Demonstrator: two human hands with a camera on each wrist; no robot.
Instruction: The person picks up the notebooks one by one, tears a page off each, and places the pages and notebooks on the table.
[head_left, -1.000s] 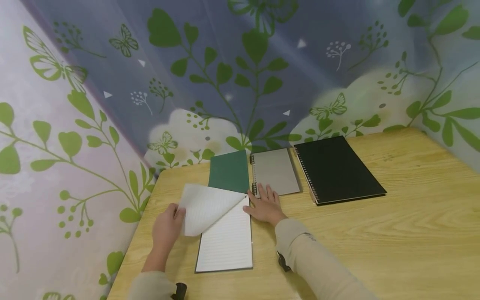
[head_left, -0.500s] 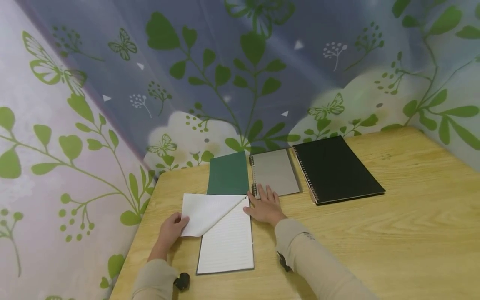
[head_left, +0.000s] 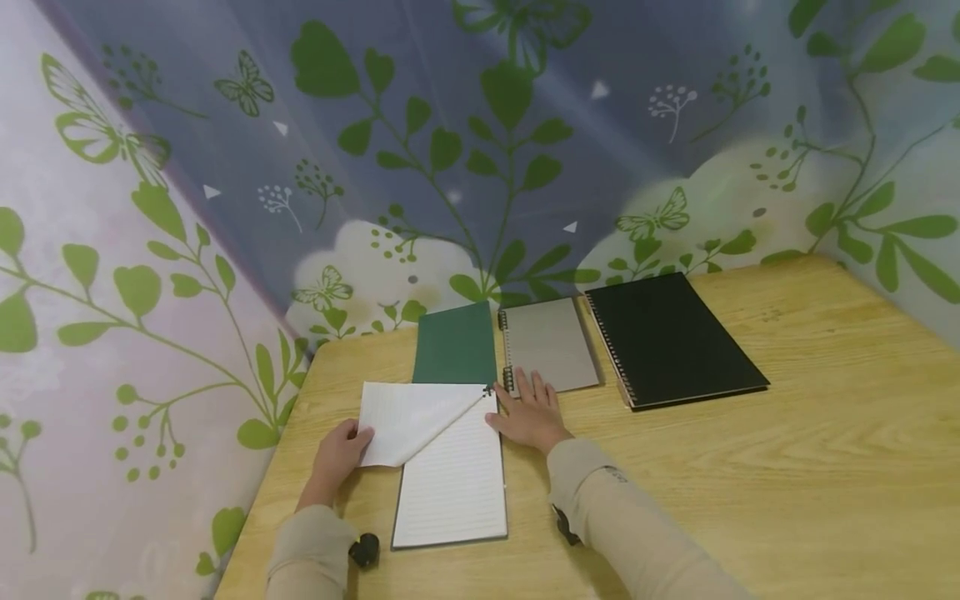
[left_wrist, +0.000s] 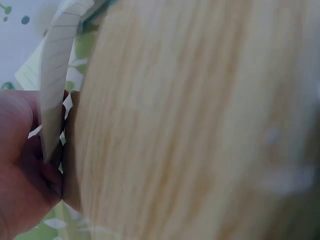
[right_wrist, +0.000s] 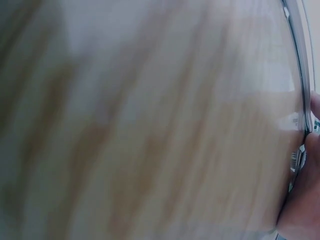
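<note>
A lined notebook (head_left: 453, 500) lies open on the wooden table. Its green cover (head_left: 454, 346) is turned away toward the wall. One lined page (head_left: 408, 412) is pulled diagonally to the left across it, with a slanting fold edge up to the top right corner, where small dark marks show. My left hand (head_left: 339, 458) pinches that page at its left edge between thumb and fingers; the left wrist view shows the paper (left_wrist: 54, 75) inside the grip. With fingers spread, my right hand (head_left: 531, 414) presses at the notebook's upper right edge, its fingertips reaching the grey spiral notebook (head_left: 551, 337).
To the right of the grey notebook lies a large black spiral notebook (head_left: 675, 342). A patterned curtain (head_left: 420, 125) hangs behind and to the left of the table (head_left: 787, 483). In the right wrist view the table surface is mostly blurred.
My left hand has lowered slightly with the page, which now lies flatter and farther left. Dark marks have come into view at the page's top right corner. The right hand stays put.
</note>
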